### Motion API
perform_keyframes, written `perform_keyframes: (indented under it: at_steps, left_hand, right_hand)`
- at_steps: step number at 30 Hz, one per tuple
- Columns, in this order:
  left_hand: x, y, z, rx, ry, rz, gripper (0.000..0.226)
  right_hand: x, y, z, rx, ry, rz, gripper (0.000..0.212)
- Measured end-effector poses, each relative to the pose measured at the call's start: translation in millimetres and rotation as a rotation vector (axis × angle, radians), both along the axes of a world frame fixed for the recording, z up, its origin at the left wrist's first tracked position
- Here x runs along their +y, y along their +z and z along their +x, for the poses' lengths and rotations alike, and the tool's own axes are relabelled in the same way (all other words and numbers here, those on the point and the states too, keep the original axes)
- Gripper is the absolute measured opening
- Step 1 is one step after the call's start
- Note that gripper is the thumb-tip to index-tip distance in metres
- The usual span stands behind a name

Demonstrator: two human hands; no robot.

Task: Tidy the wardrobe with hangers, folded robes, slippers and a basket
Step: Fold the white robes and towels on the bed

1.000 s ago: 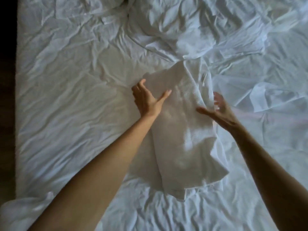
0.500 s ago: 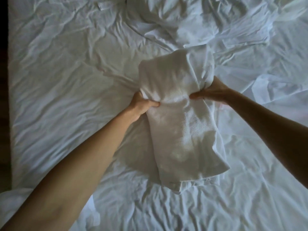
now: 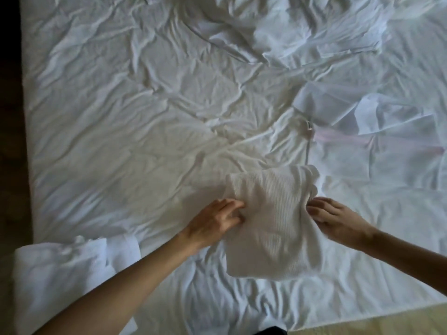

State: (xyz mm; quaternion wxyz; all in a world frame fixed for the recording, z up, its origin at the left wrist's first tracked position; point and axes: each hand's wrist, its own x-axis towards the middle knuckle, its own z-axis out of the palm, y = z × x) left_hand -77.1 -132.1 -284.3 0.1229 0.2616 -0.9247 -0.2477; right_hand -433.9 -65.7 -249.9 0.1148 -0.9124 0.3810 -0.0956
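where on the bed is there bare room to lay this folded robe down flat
Bare sheet lies left of and beyond the folded robe, between the bed's left edge and the rumpled bedding at the top. The near-left corner holds another white bundle; the right side is cluttered with loose cloth.

— What did you have in front of you?
— You faced a bed [image 3: 145, 117] under a rumpled white sheet, bunched highest at 12 o'clock. Dark floor [image 3: 9, 165] ran along 9 o'clock; pale flooring [image 3: 387, 322] showed at 5 o'clock. Light was dim and soft.
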Motion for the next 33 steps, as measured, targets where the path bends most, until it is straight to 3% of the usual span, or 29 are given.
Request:
perform_keyframes:
  at_steps: [3, 5, 7, 8, 10, 12, 13, 16, 18, 24, 28, 31, 33]
  left_hand:
    - [24, 7, 1, 0.068, 0.224, 0.286, 0.029]
    - [38, 20, -11, 0.193, 0.563, 0.480, 0.039]
    - [44, 19, -27, 0.188, 0.919, 0.686, 0.078]
    - [44, 17, -35, 0.149, 1.051, 0.818, 0.095]
    - [43, 6, -45, 0.138, 1.163, 1.048, 0.108]
    - [41, -4, -50, 0.158, 1.114, 1.219, 0.093]
    - [39, -5, -50, 0.138, 1.072, 1.256, 0.083]
    - [33, -11, -48, 0.127, 1.044, 1.314, 0.084]
    - [31, -13, -48, 0.209, 1.015, 1.389, 0.084]
    - [41, 23, -43, 0.379, 1.029, 1.463, 0.062]
    - [61, 89, 10, 0.524, 1.199, 1.425, 0.053]
    - [87, 141, 62, 0.659, 1.359, 1.348, 0.049]
    - [109, 169, 98, 0.763, 1.466, 1.275, 0.043]
  right_hand:
    - [27, 7, -9, 0.080, -0.088, 0.239, 0.069]
    - [34, 37, -3, -0.106, -0.290, 0.497, 0.051]
    - [29, 56, 12, -0.468, -0.616, 0.682, 0.051]
    - [23, 61, 23, -0.542, -0.823, 0.709, 0.054]
    - [12, 57, 40, -0.501, -1.172, 0.731, 0.079]
    - [5, 46, 47, -0.452, -1.330, 0.913, 0.109]
    - [3, 41, 50, -0.510, -1.351, 1.050, 0.110]
    - [2, 31, 54, -0.746, -1.169, 1.415, 0.062]
    - [4, 22, 54, -0.765, -1.099, 1.429, 0.049]
    - [-6, 26, 59, -0.769, -1.070, 1.433, 0.078]
    - [-30, 73, 106, -0.673, -0.916, 1.438, 0.067]
    - [-62, 116, 167, -0.534, -0.702, 1.447, 0.038]
    - [-85, 135, 219, -0.369, -0.564, 1.390, 0.055]
